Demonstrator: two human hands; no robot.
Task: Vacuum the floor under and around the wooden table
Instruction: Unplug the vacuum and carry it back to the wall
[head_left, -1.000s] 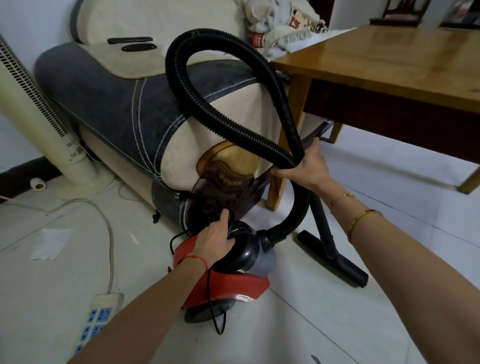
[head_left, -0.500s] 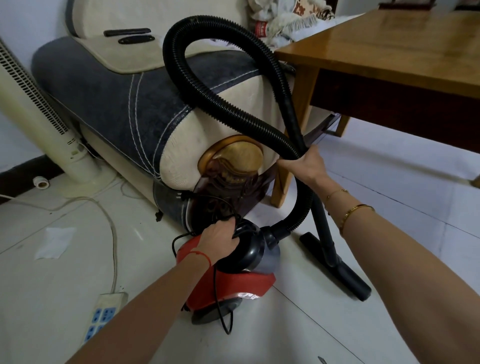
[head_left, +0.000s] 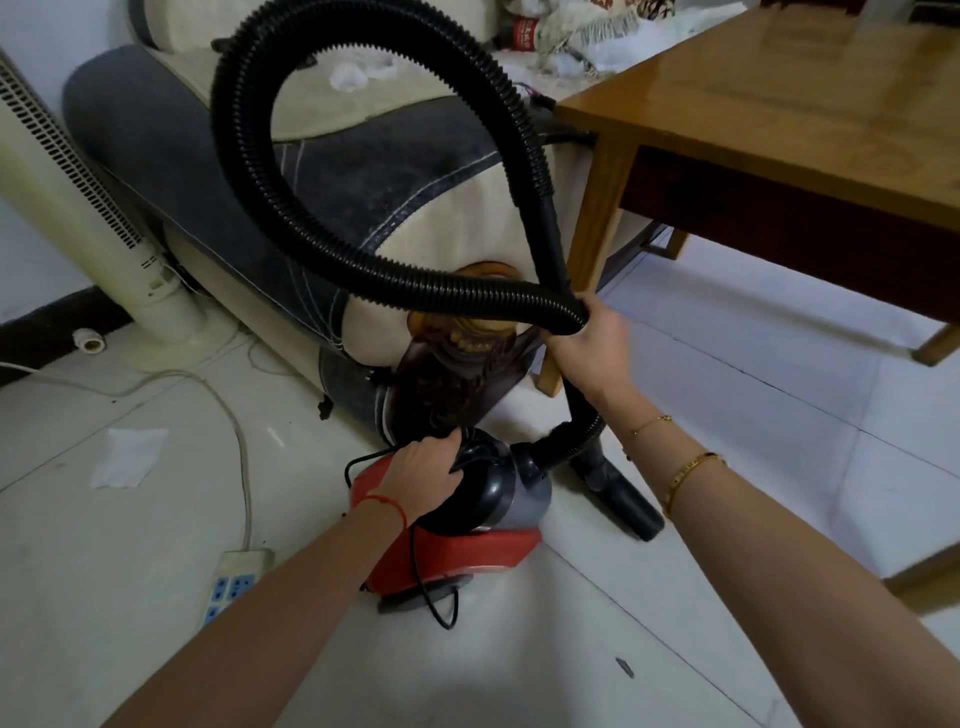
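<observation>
A small red and black vacuum cleaner (head_left: 467, 551) stands on the tiled floor in front of a sofa end. My left hand (head_left: 426, 475) grips the black handle on top of its body. A ribbed black hose (head_left: 270, 187) loops high over the sofa arm and comes back down. My right hand (head_left: 587, 343) grips the hose together with the rigid wand where they cross. The black floor nozzle (head_left: 623, 501) lies on the tiles to the right of the body. The wooden table (head_left: 779, 104) stands at the upper right, its near leg just behind my right hand.
A grey and cream sofa (head_left: 218, 171) fills the upper left, with a white tower fan (head_left: 78, 208) beside it. A white power strip (head_left: 234, 582) and its cable lie on the floor at left, near a scrap of paper (head_left: 127, 457). Bare tiles stretch under the table.
The view has come closer to the vacuum. My right hand has moved slightly up and right along the hose, and the hose loop has risen. My left hand stays on the handle.
</observation>
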